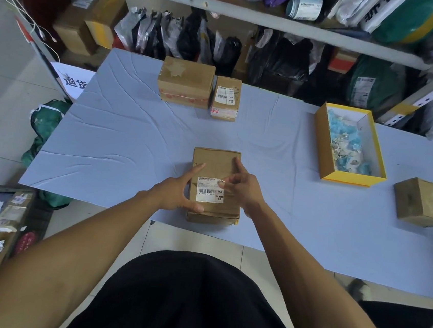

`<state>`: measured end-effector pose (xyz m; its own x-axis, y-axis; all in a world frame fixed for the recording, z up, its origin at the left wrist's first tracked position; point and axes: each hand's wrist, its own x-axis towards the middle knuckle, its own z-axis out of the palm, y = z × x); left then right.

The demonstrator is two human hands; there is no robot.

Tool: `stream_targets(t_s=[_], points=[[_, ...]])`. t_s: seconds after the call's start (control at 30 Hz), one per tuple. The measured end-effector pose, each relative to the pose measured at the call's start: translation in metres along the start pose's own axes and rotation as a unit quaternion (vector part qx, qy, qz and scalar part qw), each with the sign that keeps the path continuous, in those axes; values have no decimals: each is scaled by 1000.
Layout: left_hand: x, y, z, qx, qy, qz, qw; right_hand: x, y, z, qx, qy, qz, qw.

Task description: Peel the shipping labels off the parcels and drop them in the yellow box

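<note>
Pale blue cloth-covered surface, creased, set on a tiled floor before metal shelving packed with bagged and boxed parcels.

At the far edge: large brown cardboard carton touching a smaller brown carton with a white label. To the right: open yellow rectangular box holding crumpled blue and white scraps. Further right, near the surface edge: 1 plain brown cardboard cube.

At the near edge, centred: oblong brown cardboard parcel, long axis running away from the person, white shipping label on its near half, barcode text readable from the near side.

Left hand spread, braced against the parcel's left side. Right hand at the label's upper right corner, grip apparently pinching that corner; contact blurred.
</note>
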<state>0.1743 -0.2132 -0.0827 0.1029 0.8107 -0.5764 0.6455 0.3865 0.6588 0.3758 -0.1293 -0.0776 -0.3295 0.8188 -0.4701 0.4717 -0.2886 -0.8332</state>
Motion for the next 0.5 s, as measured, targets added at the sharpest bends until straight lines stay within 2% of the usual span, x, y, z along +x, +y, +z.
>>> stream_targets(t_s=[0.5], points=[[1,-1,1,-7,3,2,1000,2,-1,-4,29,-16,6,999]])
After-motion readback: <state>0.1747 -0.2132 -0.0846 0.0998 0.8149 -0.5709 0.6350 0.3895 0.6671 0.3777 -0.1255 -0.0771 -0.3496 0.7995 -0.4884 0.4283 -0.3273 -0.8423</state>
